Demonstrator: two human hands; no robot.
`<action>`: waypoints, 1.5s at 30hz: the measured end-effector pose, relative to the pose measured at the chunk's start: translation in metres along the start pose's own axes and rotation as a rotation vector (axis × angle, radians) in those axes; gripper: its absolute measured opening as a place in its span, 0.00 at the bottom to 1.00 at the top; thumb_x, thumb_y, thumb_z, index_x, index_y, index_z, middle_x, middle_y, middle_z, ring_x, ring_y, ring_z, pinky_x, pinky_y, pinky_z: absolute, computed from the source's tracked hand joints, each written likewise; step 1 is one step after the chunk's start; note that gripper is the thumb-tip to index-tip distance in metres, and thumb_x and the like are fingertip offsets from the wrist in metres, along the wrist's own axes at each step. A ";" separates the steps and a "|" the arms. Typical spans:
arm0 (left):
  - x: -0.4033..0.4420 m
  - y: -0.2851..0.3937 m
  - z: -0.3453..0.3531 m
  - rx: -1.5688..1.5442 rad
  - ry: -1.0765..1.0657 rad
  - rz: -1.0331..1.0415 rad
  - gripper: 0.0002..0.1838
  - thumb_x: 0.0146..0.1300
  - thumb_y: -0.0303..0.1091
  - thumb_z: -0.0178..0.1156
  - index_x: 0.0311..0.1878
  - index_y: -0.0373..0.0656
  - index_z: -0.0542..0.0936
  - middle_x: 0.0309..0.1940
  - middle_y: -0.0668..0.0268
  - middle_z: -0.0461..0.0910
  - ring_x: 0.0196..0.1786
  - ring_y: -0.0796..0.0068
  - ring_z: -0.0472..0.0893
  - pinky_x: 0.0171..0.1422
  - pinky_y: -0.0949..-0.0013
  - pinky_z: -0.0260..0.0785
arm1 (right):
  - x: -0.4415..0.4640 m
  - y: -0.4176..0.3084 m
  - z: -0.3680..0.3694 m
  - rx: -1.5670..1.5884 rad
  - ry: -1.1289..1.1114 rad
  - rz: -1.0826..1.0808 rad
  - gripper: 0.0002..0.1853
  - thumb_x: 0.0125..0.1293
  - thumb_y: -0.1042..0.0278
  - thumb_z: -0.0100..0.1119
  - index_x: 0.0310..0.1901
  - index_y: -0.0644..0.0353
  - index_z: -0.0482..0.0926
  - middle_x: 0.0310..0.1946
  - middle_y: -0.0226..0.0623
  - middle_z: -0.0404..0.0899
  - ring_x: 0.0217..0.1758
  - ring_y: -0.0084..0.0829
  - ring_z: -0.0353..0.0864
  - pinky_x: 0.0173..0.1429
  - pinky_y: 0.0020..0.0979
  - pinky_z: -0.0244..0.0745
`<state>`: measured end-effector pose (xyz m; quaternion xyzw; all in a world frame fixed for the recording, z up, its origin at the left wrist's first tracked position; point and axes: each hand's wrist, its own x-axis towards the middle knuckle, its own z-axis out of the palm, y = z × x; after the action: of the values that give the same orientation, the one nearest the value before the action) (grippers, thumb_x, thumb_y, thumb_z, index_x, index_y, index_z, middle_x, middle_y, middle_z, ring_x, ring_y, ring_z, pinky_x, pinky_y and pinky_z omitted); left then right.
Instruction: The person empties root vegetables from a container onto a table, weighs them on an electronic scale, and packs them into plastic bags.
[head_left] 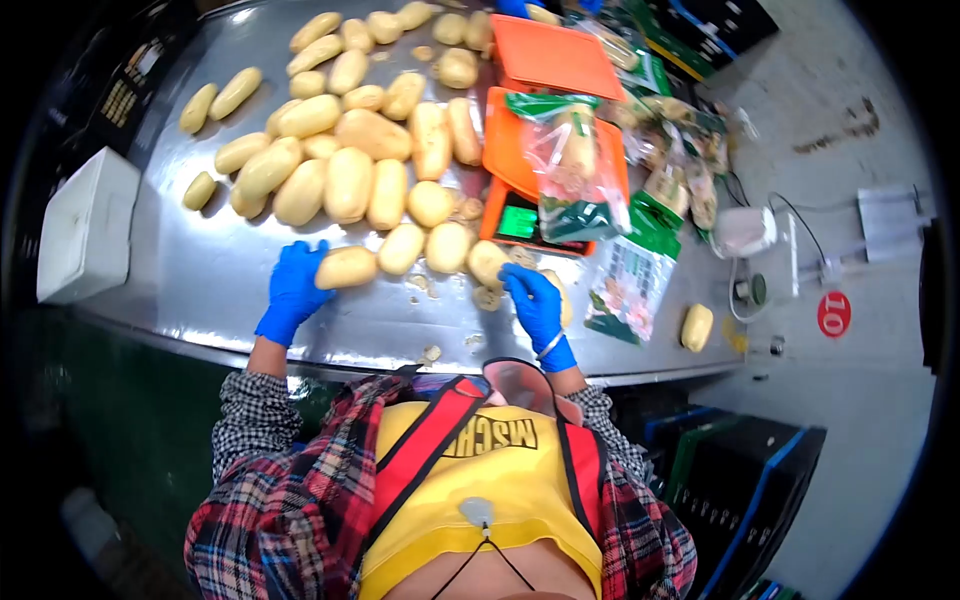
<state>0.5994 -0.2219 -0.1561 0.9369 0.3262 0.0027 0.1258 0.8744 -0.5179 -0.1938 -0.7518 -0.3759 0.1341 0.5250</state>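
Note:
My left hand (294,290), in a blue glove, has its fingers apart at the left end of a pale yellow root piece (347,268) lying on the metal table. My right hand (533,303), also gloved, touches another root piece (488,261) near the table's front; its fingers are bent, and what they hold, if anything, is partly hidden. Several more peeled pieces (348,185) are heaped beyond my hands. On the orange scale (508,150) lies a clear and green bag (577,165) with a piece inside.
A white foam box (90,225) stands at the table's left end. Filled bags (668,185) pile up right of the scale, with a flat green bag (635,285) in front. One piece (697,328) lies at the right. Black crates (740,490) stand below. A blue-gloved hand shows at the top.

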 end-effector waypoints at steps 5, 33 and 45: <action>-0.010 -0.006 -0.011 -0.047 -0.102 0.072 0.39 0.40 0.41 0.74 0.61 0.53 0.75 0.46 0.57 0.75 0.52 0.51 0.74 0.56 0.54 0.71 | 0.011 0.004 0.023 0.096 -0.036 0.056 0.12 0.68 0.73 0.60 0.51 0.65 0.81 0.43 0.37 0.86 0.42 0.26 0.85 0.45 0.24 0.80; 0.140 -0.098 -0.055 -0.134 0.405 -0.007 0.46 0.56 0.58 0.64 0.72 0.40 0.64 0.54 0.51 0.78 0.53 0.51 0.78 0.60 0.54 0.68 | 0.293 -0.052 0.194 -0.207 -0.040 -0.166 0.32 0.56 0.69 0.66 0.65 0.60 0.70 0.59 0.52 0.73 0.59 0.47 0.76 0.64 0.39 0.70; 0.142 -0.091 -0.041 -0.014 0.474 -0.052 0.46 0.57 0.60 0.63 0.74 0.44 0.62 0.57 0.53 0.75 0.59 0.52 0.74 0.65 0.54 0.63 | 0.373 -0.008 0.256 -0.893 -0.189 -0.101 0.44 0.53 0.44 0.66 0.72 0.41 0.62 0.72 0.58 0.53 0.68 0.58 0.67 0.67 0.49 0.68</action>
<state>0.6522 -0.0570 -0.1491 0.9005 0.3706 0.2214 0.0522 0.9722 -0.0771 -0.2210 -0.8697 -0.4792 0.0010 0.1187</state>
